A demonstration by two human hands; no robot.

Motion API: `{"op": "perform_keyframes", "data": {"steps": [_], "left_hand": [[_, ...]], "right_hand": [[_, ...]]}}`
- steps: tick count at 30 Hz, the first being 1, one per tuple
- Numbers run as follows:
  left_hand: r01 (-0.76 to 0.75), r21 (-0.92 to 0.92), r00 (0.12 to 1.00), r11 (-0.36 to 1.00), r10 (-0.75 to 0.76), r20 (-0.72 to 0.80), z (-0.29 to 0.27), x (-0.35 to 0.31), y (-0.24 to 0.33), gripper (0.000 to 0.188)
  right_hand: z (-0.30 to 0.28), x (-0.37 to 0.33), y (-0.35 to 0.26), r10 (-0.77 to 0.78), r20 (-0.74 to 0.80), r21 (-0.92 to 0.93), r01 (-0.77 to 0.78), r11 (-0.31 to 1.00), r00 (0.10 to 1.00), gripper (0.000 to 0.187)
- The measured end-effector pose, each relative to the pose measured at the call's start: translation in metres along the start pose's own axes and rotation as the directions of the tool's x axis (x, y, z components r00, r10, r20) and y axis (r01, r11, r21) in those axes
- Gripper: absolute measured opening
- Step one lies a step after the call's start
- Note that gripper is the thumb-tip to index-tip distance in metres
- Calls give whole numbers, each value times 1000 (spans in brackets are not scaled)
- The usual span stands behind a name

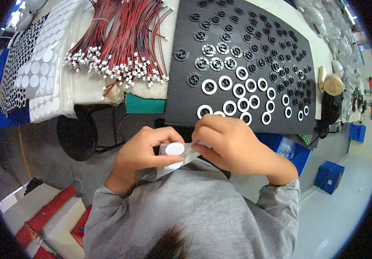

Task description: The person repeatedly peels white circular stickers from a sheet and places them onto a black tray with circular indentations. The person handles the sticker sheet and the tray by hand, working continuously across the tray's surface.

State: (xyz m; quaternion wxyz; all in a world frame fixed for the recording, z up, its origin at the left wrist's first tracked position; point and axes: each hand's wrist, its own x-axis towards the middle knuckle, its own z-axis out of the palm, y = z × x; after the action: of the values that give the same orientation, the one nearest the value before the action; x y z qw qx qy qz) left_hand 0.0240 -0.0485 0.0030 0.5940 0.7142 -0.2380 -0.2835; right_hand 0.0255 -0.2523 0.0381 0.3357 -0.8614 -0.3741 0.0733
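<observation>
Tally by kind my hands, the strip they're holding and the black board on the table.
Left hand and right hand: 2
Strip of white discs: 1
Black board: 1
Total: 4

Room to pass: black board (180, 104), near left corner.
White rings (209, 80) crowd the right, black discs (190, 80) the back. A sticker sheet (175, 149) fills the gap between left hand (136, 151) and right hand (227, 140).

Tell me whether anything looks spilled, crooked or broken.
Nothing looks spilled or broken. Slightly untidy: the pile of wires on the left has a few strays poking sideways. The strip of white discs in the left hand shows no obvious damage.
</observation>
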Motion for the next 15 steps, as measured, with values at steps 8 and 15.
{"op": "perform_keyframes", "data": {"steps": [8,15], "left_hand": [[-30,158,1000,987,30,1,3,2,-8,18],[-53,-40,992,998,49,-115,-3,-2,-1,20]], "right_hand": [[10,12,-7,-38,-49,-57,36,998,998,12],[0,21,2,-209,-157,-59,202,978,965,19]]}}
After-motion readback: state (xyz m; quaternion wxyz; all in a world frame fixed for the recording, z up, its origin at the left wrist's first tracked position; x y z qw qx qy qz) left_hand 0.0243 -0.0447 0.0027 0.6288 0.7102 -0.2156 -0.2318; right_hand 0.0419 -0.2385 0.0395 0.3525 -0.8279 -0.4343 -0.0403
